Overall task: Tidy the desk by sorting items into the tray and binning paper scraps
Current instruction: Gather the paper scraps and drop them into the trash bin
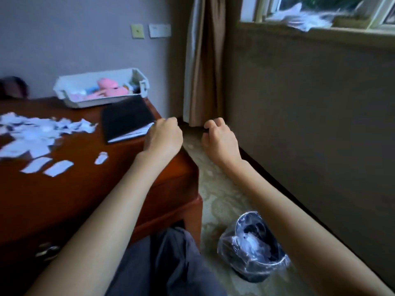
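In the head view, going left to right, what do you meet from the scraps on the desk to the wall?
Paper scraps → white tray → black notebook → left hand → right hand → bin, lower on the floor.

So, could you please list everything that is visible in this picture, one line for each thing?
White plastic tray: one, at the desk's far edge, holding pink and pale items.
Black notebook: one, closed, on the desk in front of the tray.
Torn white paper scraps: many, scattered over the desk's left part.
Reddish-brown wooden desk: one, at left.
Black waste bin with clear plastic liner: one, on the floor at the right of the desk.
Brown curtain: one, in the corner.
Window: one, top right.
Left hand: curled, at the notebook's corner.
Right hand: curled, in the air beyond the desk.
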`<state>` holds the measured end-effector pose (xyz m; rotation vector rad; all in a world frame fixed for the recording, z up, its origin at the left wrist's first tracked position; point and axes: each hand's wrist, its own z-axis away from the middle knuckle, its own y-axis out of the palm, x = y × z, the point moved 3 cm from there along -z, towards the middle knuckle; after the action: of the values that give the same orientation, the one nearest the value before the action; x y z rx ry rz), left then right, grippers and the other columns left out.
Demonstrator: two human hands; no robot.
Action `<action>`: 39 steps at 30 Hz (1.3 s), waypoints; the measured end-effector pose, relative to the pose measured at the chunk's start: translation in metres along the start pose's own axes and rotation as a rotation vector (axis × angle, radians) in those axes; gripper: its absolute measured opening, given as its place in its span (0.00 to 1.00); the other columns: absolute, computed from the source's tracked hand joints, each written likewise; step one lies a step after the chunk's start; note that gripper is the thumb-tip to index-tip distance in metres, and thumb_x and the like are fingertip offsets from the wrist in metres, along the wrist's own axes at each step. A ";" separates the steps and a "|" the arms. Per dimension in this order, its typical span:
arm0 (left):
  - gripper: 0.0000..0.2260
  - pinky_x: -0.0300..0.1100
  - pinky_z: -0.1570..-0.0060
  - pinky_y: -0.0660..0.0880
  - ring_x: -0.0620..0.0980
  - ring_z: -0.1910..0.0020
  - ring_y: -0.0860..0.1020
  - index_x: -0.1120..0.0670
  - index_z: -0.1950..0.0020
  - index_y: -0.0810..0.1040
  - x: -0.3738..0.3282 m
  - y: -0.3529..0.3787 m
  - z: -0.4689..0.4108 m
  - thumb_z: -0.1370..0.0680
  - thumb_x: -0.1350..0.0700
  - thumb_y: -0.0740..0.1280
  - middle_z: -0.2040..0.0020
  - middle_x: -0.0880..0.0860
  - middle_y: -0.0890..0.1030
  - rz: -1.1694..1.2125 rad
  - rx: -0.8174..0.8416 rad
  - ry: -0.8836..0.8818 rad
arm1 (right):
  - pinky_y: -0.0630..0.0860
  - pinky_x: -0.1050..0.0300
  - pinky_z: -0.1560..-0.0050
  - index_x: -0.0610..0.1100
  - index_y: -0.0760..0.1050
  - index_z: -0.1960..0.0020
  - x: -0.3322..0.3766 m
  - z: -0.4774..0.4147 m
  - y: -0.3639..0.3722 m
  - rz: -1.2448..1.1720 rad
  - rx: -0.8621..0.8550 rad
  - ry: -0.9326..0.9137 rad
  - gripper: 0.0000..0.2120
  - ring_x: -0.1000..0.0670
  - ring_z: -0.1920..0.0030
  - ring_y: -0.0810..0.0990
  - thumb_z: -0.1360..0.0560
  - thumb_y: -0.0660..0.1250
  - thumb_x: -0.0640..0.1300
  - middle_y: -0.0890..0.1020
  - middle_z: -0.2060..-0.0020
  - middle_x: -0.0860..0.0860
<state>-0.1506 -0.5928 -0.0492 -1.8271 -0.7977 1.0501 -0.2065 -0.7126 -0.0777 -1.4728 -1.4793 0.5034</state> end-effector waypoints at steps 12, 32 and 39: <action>0.17 0.51 0.37 0.67 0.60 0.33 0.66 0.58 0.31 0.68 0.220 -0.071 0.079 0.20 0.59 0.54 0.32 0.60 0.69 -0.037 -0.132 -0.463 | 0.73 0.49 0.50 0.38 0.70 0.43 0.216 0.026 0.093 -0.139 0.337 -0.371 0.11 0.39 0.45 0.76 0.21 0.55 0.41 0.75 0.45 0.41; 0.23 0.62 0.28 0.42 0.64 0.24 0.44 0.51 0.24 0.54 0.353 -0.068 0.016 0.19 0.47 0.49 0.23 0.61 0.50 -0.165 0.016 -0.730 | 0.49 0.43 0.25 0.52 0.59 0.27 0.273 -0.083 0.196 -0.058 0.564 -0.330 0.24 0.44 0.24 0.53 0.20 0.48 0.58 0.58 0.25 0.46; 0.20 0.57 0.26 0.49 0.58 0.25 0.55 0.51 0.26 0.61 0.331 -0.066 0.034 0.18 0.50 0.49 0.25 0.56 0.61 -0.183 0.015 -0.587 | 0.67 0.56 0.39 0.42 0.76 0.41 0.263 -0.055 0.165 -0.263 0.473 -0.478 0.17 0.46 0.38 0.73 0.19 0.52 0.47 0.77 0.39 0.45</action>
<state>-0.0421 -0.2775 -0.1126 -1.4032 -1.2674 1.4854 -0.0256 -0.4554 -0.1017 -0.8028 -1.7344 1.0106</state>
